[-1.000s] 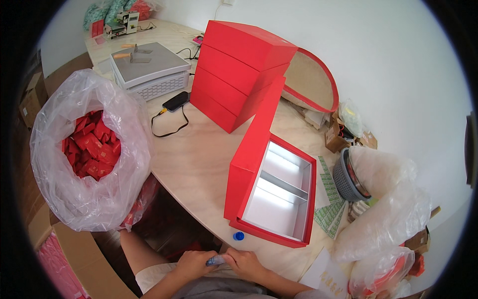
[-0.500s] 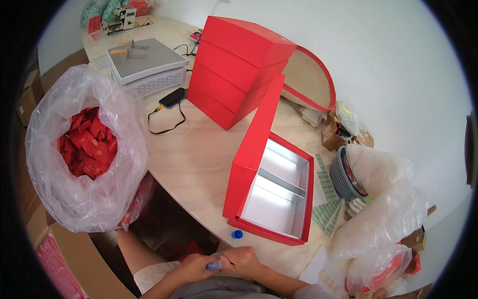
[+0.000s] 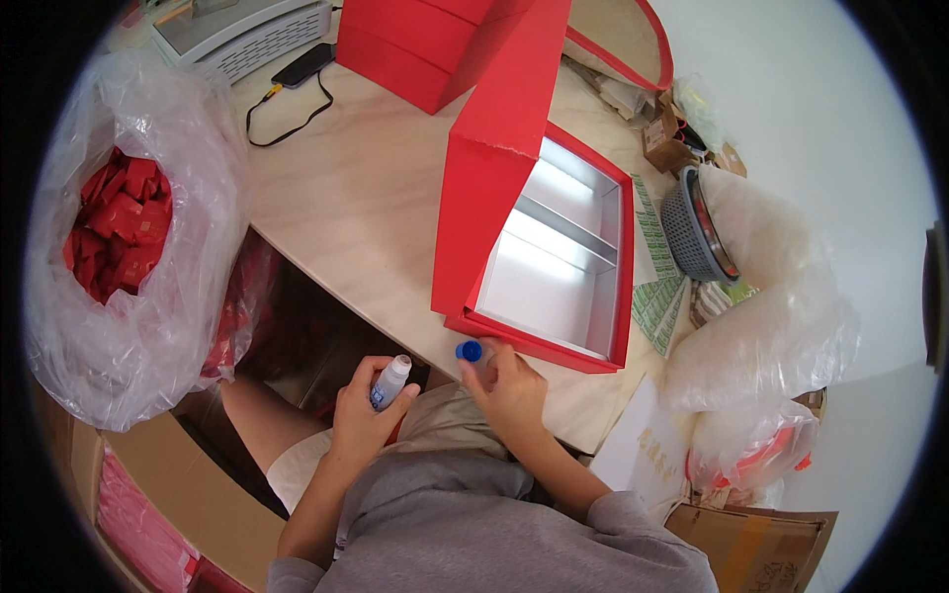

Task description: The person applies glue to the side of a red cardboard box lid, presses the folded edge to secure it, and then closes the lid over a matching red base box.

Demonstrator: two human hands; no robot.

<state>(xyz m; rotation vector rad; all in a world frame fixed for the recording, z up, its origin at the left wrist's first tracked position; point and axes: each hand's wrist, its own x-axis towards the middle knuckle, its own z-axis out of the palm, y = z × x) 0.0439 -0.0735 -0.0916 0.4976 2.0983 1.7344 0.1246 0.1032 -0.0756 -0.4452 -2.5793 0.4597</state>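
Cap (image 3: 469,351) | 10 o'clock from nearer right grip (image 3: 513,395), pinching: cannot tell | left grip (image 3: 360,417) clasping white tube (image 3: 388,386), axis toward 1 o'clock

The cap (image 3: 469,351) is blue, the tube (image 3: 391,381) whitish with blue markings, the box (image 3: 539,344) red.

Gold characters mark a white sheet (image 3: 633,465) below and right of the open red box (image 3: 544,348); farther that way, dark handwriting crosses a cardboard carton (image 3: 791,539). Right of the box — green-printed sheets (image 3: 652,311), too small to read. Below-left, a pale tube (image 3: 391,381) bears blue print — illegible.
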